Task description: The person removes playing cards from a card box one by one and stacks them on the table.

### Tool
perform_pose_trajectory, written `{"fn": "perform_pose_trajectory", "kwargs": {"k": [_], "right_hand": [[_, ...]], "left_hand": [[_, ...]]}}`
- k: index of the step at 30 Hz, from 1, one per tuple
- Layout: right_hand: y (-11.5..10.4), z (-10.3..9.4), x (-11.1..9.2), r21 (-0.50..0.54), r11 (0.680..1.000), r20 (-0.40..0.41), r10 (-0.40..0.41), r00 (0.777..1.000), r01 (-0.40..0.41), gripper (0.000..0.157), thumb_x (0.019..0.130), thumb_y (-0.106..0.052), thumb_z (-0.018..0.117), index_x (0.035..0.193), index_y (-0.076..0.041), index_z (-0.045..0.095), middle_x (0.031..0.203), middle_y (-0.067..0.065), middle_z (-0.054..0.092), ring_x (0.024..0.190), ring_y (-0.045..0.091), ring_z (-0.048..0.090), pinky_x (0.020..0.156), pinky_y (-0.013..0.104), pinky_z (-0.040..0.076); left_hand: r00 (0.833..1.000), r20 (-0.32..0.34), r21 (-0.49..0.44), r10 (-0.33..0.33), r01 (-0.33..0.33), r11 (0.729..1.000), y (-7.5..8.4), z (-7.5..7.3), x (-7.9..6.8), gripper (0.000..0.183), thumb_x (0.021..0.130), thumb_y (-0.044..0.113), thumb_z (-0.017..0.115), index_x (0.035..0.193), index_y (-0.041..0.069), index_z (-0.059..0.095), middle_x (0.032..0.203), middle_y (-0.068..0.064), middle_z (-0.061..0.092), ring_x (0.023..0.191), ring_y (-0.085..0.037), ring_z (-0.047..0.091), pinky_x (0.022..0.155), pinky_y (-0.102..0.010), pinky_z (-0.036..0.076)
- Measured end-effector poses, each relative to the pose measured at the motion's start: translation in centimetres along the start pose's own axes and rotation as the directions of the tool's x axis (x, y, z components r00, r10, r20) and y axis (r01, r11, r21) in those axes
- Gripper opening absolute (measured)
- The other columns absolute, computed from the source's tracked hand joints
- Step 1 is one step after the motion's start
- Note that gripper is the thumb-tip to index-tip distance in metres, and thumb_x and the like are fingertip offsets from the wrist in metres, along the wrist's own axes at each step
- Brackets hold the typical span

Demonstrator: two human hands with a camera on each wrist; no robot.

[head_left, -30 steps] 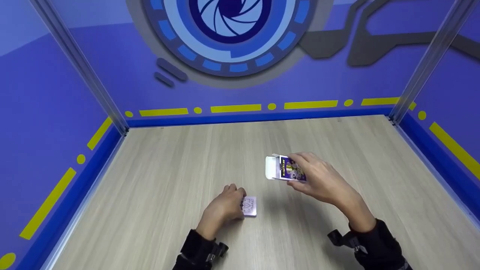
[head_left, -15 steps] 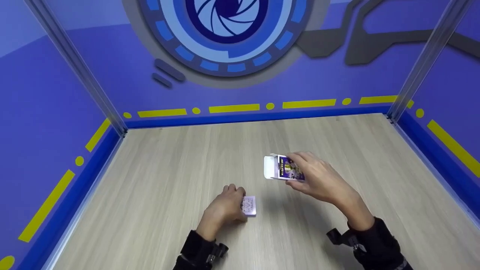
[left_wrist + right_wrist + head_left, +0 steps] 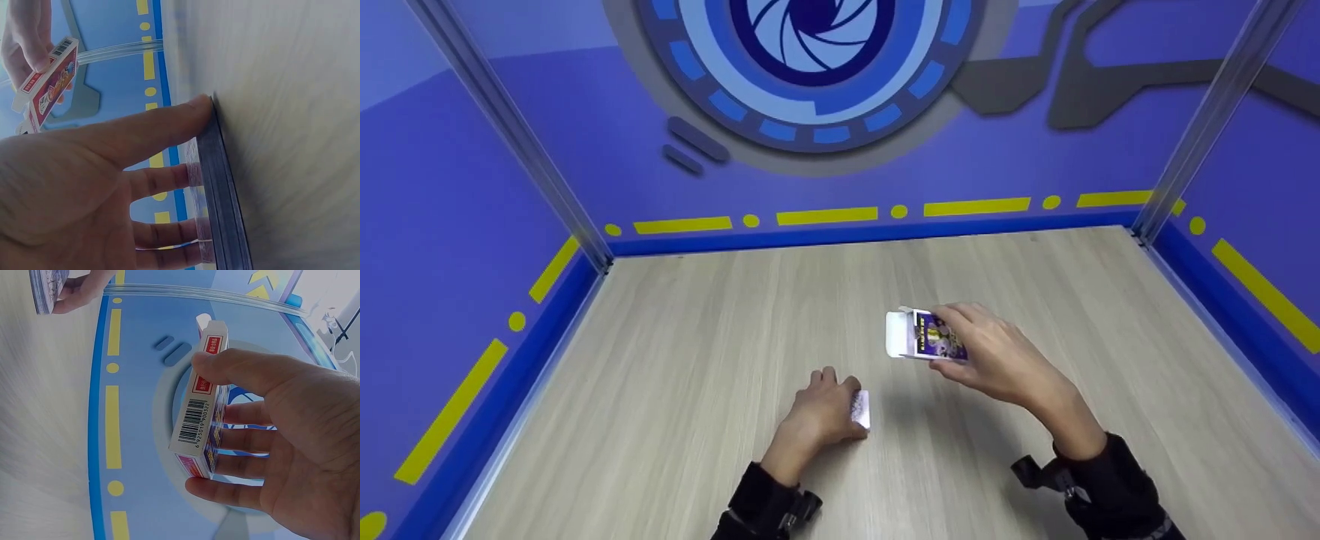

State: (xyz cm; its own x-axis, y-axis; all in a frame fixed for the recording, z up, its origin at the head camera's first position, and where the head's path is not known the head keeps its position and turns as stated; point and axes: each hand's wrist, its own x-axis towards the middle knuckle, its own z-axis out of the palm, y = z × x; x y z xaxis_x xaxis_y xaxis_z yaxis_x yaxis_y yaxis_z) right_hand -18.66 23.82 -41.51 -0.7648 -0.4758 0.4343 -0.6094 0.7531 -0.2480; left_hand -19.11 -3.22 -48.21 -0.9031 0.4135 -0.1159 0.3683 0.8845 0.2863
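Observation:
My left hand (image 3: pixel 819 414) grips a deck of playing cards (image 3: pixel 862 410) low at the tabletop, thumb on one edge and fingers across on the opposite one. Ornate pale backs show on top, though the hand covers most of them. In the left wrist view the deck's layered side (image 3: pixel 220 197) lies close along the wood. Up and to the right, my right hand (image 3: pixel 997 356) holds a card box (image 3: pixel 941 335) above the table between thumb and fingers. Its white end flap (image 3: pixel 897 334) stands open toward the left. A barcode (image 3: pixel 193 421) shows on the box's narrow side.
The light wood table (image 3: pixel 720 322) is bounded by a blue printed back wall (image 3: pixel 825 191) and side walls (image 3: pixel 442 262). Metal posts (image 3: pixel 1204 120) stand at the back corners. Black straps with small cameras (image 3: pixel 1099 480) circle both wrists.
My left hand has slid right over the deck, covering more of it, with its thumb now near the deck's right corner. The right hand and box have barely moved.

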Motion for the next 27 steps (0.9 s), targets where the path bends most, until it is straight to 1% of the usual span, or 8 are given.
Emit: {"fn": "perform_pose_trajectory", "kwargs": {"k": [6, 11, 14, 17, 19, 21, 24, 27], "right_hand": [[0.0, 0.0, 0.1, -0.001, 1.0, 0.021, 0.013, 1.0, -0.013, 0.066, 0.083, -0.024, 0.088, 0.138, -0.001, 0.058, 0.128, 0.015, 0.064, 0.11, 0.029, 0.063, 0.085, 0.046, 0.055], [0.1, 0.2, 0.1, -0.028, 0.999, 0.026, 0.028, 0.999, -0.027, 0.067, 0.082, -0.023, 0.088, 0.138, -0.001, 0.058, 0.129, 0.015, 0.064, 0.112, 0.03, 0.06, 0.09, 0.049, 0.053], [0.1, 0.4, 0.1, -0.056, 0.998, 0.023, 0.035, 0.999, -0.033, 0.068, 0.081, -0.022, 0.089, 0.138, -0.001, 0.059, 0.128, 0.015, 0.063, 0.114, 0.032, 0.058, 0.093, 0.051, 0.05], [0.1, 0.5, 0.2, -0.068, 0.997, 0.022, 0.036, 0.999, -0.034, 0.068, 0.08, -0.021, 0.09, 0.137, 0.0, 0.06, 0.127, 0.015, 0.063, 0.114, 0.033, 0.057, 0.095, 0.052, 0.049], [-0.1, 0.7, 0.2, -0.07, 0.997, 0.021, 0.03, 0.999, -0.028, 0.068, 0.079, -0.021, 0.091, 0.136, 0.0, 0.06, 0.127, 0.015, 0.063, 0.114, 0.032, 0.056, 0.094, 0.052, 0.049], [-0.3, 0.8, 0.3, -0.068, 0.998, 0.017, 0.018, 1.0, -0.017, 0.069, 0.078, -0.02, 0.092, 0.136, 0.0, 0.06, 0.126, 0.014, 0.063, 0.114, 0.032, 0.056, 0.093, 0.051, 0.049], [-0.7, 1.1, 0.4, -0.071, 0.997, 0.008, -0.003, 1.0, 0.003, 0.069, 0.077, -0.02, 0.092, 0.136, 0.0, 0.06, 0.126, 0.014, 0.063, 0.114, 0.031, 0.056, 0.093, 0.05, 0.05], [-1.2, 1.4, 0.5, -0.069, 0.997, 0.007, -0.027, 1.0, 0.028, 0.07, 0.078, -0.02, 0.092, 0.136, 0.0, 0.06, 0.127, 0.014, 0.063, 0.114, 0.03, 0.056, 0.093, 0.049, 0.05]], "left_hand": [[1.0, 0.028, -0.034, -0.004, 0.005, 0.999, -0.1, -0.2, -0.1, 0.074, 0.07, 0.038, 0.095, 0.126, 0.003, 0.063, 0.105, -0.012, 0.052, 0.102, -0.029, 0.05, 0.081, -0.048, 0.054], [0.998, 0.025, -0.14, -0.06, 0.063, 0.988, -0.4, -0.8, 0.0, 0.098, 0.074, 0.049, 0.09, 0.147, -0.001, 0.048, 0.13, -0.023, 0.05, 0.119, -0.038, 0.052, 0.096, -0.053, 0.051], [0.986, -0.153, -0.173, -0.062, 0.035, 0.984, -0.1, -1.5, 0.2, 0.086, 0.085, 0.048, 0.082, 0.147, -0.002, 0.049, 0.137, -0.025, 0.051, 0.123, -0.04, 0.055, 0.097, -0.052, 0.051], [0.908, -0.418, -0.25, -0.027, -0.087, 0.964, 0.9, -2.3, 0.2, 0.052, 0.093, 0.032, 0.077, 0.13, 0.0, 0.06, 0.126, -0.017, 0.06, 0.11, -0.03, 0.063, 0.088, -0.043, 0.056], [0.839, -0.543, -0.362, -0.013, -0.22, 0.906, 2.0, -2.8, 0.0, 0.031, 0.095, 0.017, 0.074, 0.12, 0.003, 0.061, 0.116, -0.011, 0.062, 0.101, -0.023, 0.064, 0.081, -0.036, 0.057], [0.792, -0.61, -0.467, -0.011, -0.348, 0.813, 3.1, -3.1, -0.4, 0.021, 0.095, 0.005, 0.071, 0.112, 0.004, 0.058, 0.109, -0.009, 0.06, 0.094, -0.019, 0.062, 0.076, -0.032, 0.056], [0.783, -0.622, -0.581, -0.027, -0.438, 0.686, 4.4, -3.2, -0.8, 0.02, 0.094, -0.002, 0.066, 0.109, 0.004, 0.054, 0.104, -0.008, 0.057, 0.092, -0.016, 0.06, 0.075, -0.028, 0.056], [0.807, -0.588, -0.633, -0.052, -0.419, 0.651, 4.9, -2.8, -0.7, 0.02, 0.094, -0.004, 0.065, 0.108, 0.003, 0.053, 0.104, -0.009, 0.057, 0.093, -0.016, 0.06, 0.077, -0.028, 0.055]]}}
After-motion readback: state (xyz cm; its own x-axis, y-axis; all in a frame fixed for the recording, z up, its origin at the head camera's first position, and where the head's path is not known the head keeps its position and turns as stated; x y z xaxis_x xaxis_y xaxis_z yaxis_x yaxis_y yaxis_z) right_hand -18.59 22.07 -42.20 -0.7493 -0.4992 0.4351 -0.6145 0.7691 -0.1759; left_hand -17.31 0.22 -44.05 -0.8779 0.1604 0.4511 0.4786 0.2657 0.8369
